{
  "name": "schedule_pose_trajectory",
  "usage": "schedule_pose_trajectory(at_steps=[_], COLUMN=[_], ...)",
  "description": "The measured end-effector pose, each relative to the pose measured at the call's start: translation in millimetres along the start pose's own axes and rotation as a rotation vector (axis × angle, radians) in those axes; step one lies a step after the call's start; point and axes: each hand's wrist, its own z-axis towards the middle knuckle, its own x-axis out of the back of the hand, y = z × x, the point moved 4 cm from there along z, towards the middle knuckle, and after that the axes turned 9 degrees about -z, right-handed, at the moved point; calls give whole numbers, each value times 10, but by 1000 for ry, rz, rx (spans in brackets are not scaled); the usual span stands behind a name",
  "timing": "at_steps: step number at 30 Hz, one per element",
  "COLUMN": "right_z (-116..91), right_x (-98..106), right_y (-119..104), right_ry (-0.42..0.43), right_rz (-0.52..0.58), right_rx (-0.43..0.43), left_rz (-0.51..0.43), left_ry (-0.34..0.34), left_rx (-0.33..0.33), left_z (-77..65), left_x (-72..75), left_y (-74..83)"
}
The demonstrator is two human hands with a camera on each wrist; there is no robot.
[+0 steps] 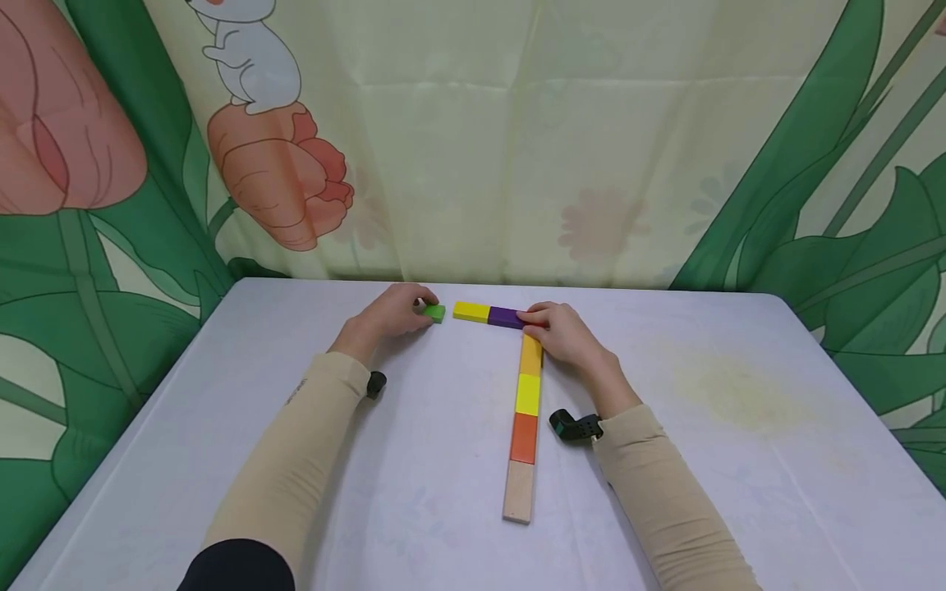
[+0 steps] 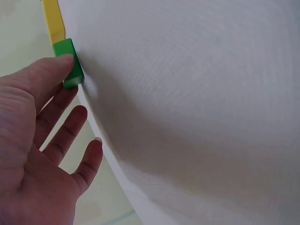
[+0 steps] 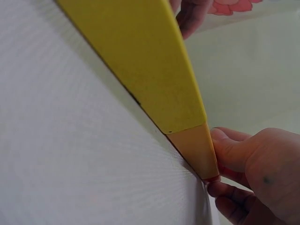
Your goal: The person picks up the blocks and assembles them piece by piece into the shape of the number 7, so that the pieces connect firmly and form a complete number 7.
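Observation:
Between thumb and fingers, my left hand (image 1: 399, 310) pinches a green block (image 1: 438, 313) near the far edge of the table. A small gap parts it from a yellow block (image 1: 470, 311) in the head view. That one lies end to end with a purple block (image 1: 505, 318). My right hand (image 1: 565, 335) pinches a red block (image 1: 534, 325), mostly hidden by the fingers, at the corner of the row. From there a line comes toward me: a light orange block (image 1: 530, 355), a yellow block (image 3: 140, 65), an orange-red block (image 1: 523, 439) and a plain wooden block (image 1: 519, 491).
A white cloth covers the table (image 1: 414, 492), with a faint yellowish stain (image 1: 746, 394) at the right. Behind the far edge hangs a printed curtain (image 1: 458, 164) with plants and a rabbit. Both wrists wear dark bands.

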Motion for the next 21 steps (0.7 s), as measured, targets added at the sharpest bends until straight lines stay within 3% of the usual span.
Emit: schedule_pose_trajectory(at_steps=[9,21], right_z=[-10,-16], right_x=[-5,4], right_y=[-4,-9], right_ry=[3,9], right_rz=[-7,3], right_rx=[18,18], left_rz=[-18,-11], left_ry=[21,51], left_rx=[-37,-13], left_z=[30,118], left_x=[-34,-78], left_y=[17,11])
